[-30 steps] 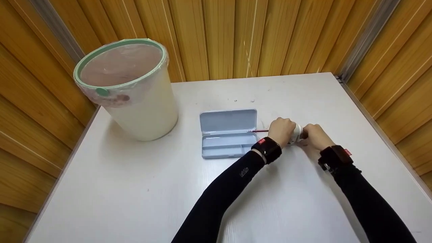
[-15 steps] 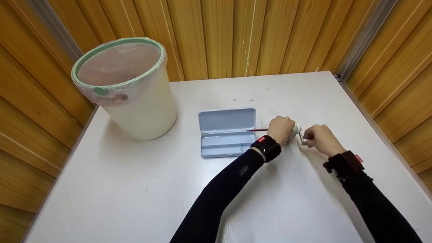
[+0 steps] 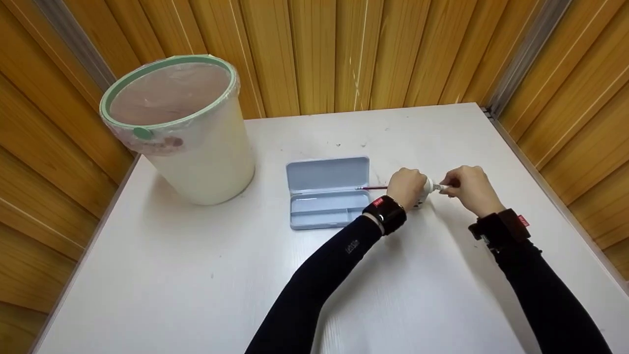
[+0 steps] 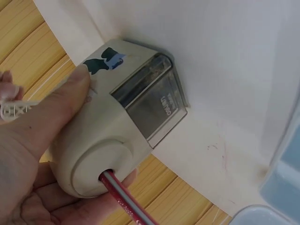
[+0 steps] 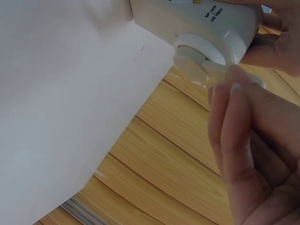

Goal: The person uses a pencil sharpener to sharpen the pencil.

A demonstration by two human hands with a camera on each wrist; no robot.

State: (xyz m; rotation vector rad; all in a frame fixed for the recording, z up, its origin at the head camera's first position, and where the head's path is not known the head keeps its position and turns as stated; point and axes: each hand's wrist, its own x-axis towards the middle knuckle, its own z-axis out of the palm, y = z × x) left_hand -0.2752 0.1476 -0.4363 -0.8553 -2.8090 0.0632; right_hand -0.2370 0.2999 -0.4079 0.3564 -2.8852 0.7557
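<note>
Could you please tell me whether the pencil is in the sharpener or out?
It is partly in: one end of the pencil is hidden inside the sharpener, while the rest sticks out.

From above, the head view faces forward and down; both close wrist views share the sharpener [image 4: 110, 119].

Left grip [image 3: 407, 188] in a curl, right grip [image 3: 472, 190] (near it) in a pinch.

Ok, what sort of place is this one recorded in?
Probably a small booth or partitioned work corner: wood-look panels stand on three sides of a white table, with grey strips where they meet. The wider building isn't shown.
</note>
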